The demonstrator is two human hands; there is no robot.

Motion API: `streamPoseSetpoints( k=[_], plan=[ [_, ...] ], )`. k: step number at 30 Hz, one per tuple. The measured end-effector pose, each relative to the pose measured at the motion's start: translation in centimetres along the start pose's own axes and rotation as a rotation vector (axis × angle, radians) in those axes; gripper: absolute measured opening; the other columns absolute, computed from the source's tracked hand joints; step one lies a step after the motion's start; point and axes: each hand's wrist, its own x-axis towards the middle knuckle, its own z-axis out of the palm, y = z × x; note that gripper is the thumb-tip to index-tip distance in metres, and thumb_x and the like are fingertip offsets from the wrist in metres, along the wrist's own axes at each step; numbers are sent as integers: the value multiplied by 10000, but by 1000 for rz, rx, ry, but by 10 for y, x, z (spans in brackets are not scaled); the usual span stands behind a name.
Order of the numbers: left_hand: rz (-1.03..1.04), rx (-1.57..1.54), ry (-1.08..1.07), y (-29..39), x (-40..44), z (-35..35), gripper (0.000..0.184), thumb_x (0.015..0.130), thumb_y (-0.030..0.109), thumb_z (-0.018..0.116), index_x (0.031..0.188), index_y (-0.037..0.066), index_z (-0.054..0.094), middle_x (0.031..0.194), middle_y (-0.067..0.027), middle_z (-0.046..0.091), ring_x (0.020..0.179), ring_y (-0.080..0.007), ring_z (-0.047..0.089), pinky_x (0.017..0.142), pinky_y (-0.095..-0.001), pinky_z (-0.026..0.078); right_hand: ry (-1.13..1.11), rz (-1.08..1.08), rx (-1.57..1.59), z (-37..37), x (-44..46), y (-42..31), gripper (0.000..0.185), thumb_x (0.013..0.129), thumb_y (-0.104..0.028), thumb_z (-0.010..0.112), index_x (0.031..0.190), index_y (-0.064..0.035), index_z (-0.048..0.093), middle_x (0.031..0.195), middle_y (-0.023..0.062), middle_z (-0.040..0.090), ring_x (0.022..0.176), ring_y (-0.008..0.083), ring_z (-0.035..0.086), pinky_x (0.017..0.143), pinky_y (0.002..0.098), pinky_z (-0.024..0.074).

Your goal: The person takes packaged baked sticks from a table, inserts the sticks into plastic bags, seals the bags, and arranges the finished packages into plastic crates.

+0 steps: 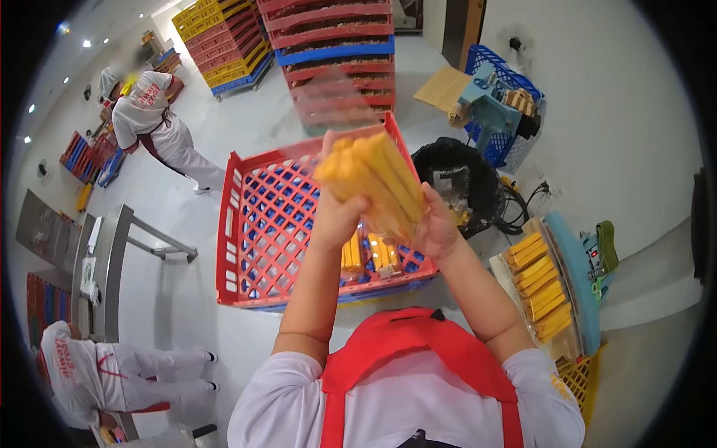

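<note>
Above a red plastic crate (pixel 231 261), both hands hold up a clear plastic bag of yellow sticks (pixel 373 175). My left hand (pixel 340 213) is wrapped round the bag's left side, thumb across the front. On the other side, the fingers of my right hand (pixel 435 224) press against its lower right edge. Loose, blurred film trails from the bag's upper end. Beneath my hands, more packs of yellow sticks (pixel 385 255) lie in the crate's near right part, partly hidden by my forearms.
Stacked crates (pixel 336 45) stand ahead. To the right are a black-lined bin (pixel 448 153), a light-blue machine (pixel 489 112) and a tray of yellow packs (pixel 538 284). Two people (pixel 160 119) in white work at the left, near a metal table (pixel 112 276).
</note>
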Motion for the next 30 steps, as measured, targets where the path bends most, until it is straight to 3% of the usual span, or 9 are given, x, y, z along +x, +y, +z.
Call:
streamPoseSetpoints(
  k=[4, 8, 11, 16, 20, 26, 28, 29, 30],
  plan=[
    [-181, -189, 159, 4, 3, 3, 677, 829, 106, 494, 1347, 79, 59, 1278, -106, 322, 1175, -207, 357, 951, -314, 321, 50, -273, -157, 7, 14, 3, 565, 820, -324, 534, 1259, -48, 310, 1212, 75, 439, 1076, 176, 472, 921, 351, 375],
    [-208, -161, 196, 1, -1, 12, 606, 873, 130, 417, 1351, 92, 46, 1303, -114, 276, 1169, -209, 360, 938, -297, 335, 73, -286, -120, -1, 13, 9, 528, 829, -249, 528, 1254, -35, 301, 1228, 76, 418, 1080, 170, 466, 932, 330, 362],
    [-223, -110, 226, 7, -3, 12, 579, 881, 126, 385, 1354, 102, 53, 1302, -110, 277, 1163, -201, 370, 937, -303, 344, 166, -251, -279, -8, 8, 8, 550, 835, -209, 508, 1283, -19, 254, 1256, 109, 381, 1157, 190, 395, 970, 333, 308],
    [-324, -258, 178, 5, -16, 14, 562, 887, 107, 331, 1361, 120, 30, 1320, -100, 265, 1185, -190, 343, 945, -308, 342, 124, -512, -1303, 3, 21, -32, 622, 841, -186, 494, 1316, 37, 160, 1365, 181, 206, 1283, 230, 172, 1022, 316, 167],
    [-361, -268, 165, 3, -21, 20, 539, 879, 146, 369, 1347, 92, 107, 1285, -100, 327, 1151, -201, 391, 935, -331, 356, 156, -478, -1241, 6, 37, -29, 616, 845, -192, 492, 1312, 45, 167, 1381, 193, 151, 1288, 230, 146, 1024, 308, 161],
    [-529, -238, -38, 14, -15, 5, 763, 718, 2, 550, 1347, 39, 121, 1316, -101, 301, 1194, -182, 343, 967, -292, 292, 287, -607, -1067, 28, 31, -30, 631, 841, -218, 512, 1312, 39, 179, 1337, 200, 243, 1228, 210, 278, 1001, 299, 208],
    [-579, -271, -105, 18, -12, 0, 761, 709, 3, 559, 1342, 31, 138, 1308, -104, 317, 1188, -181, 352, 965, -292, 295, 450, -535, -1084, 41, 20, -61, 647, 823, -231, 543, 1303, 40, 203, 1260, 163, 366, 1121, 175, 397, 929, 279, 314],
    [-631, -301, -178, 17, -11, -2, 758, 700, 4, 568, 1337, 23, 156, 1301, -106, 332, 1183, -179, 361, 964, -291, 298, 593, -869, -1582, 18, 24, -81, 580, 800, -246, 577, 1234, 56, 338, 1112, 119, 507, 989, 136, 489, 826, 254, 394],
    [-680, -397, -214, 10, -10, -4, 746, 685, 6, 586, 1322, 11, 198, 1267, -108, 383, 1165, -183, 388, 965, -291, 301, 570, -671, -1491, 19, 18, -97, 488, 807, -206, 560, 1186, 54, 396, 1104, 113, 518, 999, 138, 488, 847, 250, 378]
  ],
)
